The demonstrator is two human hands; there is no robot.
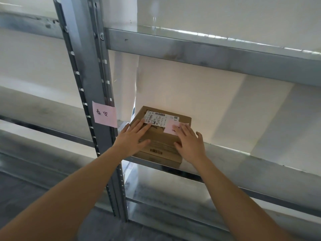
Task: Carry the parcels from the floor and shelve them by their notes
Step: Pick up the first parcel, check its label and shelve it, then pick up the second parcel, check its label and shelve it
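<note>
A flat brown cardboard parcel (162,140) lies on the middle metal shelf (243,159), near its left end and slightly over the front edge. It carries a white shipping label (160,118) and a pink handwritten note (173,128). My left hand (134,136) rests flat on the parcel's left part, fingers spread over the label's corner. My right hand (190,143) lies flat on its right part, partly covering the pink note. Neither hand grips the box.
A pink note with handwriting (104,114) sticks to the grey upright post (97,94) left of the parcel. Another shelf (208,47) runs above and a lower one (191,197) below. A second rack bay stands to the left. The wall behind is white.
</note>
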